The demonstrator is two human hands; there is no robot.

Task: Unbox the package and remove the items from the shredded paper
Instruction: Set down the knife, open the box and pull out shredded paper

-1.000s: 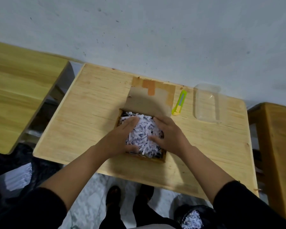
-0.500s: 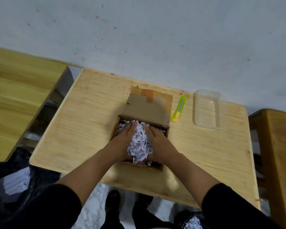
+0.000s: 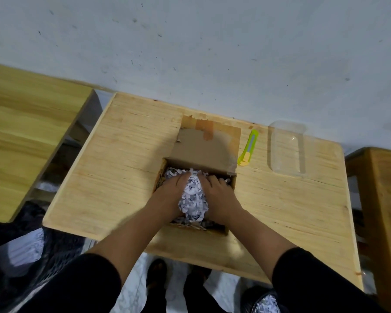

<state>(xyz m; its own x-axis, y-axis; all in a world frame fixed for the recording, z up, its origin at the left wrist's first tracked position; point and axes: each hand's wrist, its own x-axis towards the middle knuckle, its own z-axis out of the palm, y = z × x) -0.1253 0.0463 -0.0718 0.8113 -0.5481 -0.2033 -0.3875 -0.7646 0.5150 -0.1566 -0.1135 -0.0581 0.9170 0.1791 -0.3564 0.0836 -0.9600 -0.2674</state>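
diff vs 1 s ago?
Both hands closed inward: the left hand and right hand now squeeze the shredded paper into a tight clump inside the box. Box, knife and clear tray unmoved.

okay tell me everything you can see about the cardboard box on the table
The brown cardboard box sits open near the middle of the light wooden table. Its lid flap is folded back toward the wall, with strips of brown tape at its far edge. White shredded paper fills it; the left hand and right hand squeeze a clump between them inside it.
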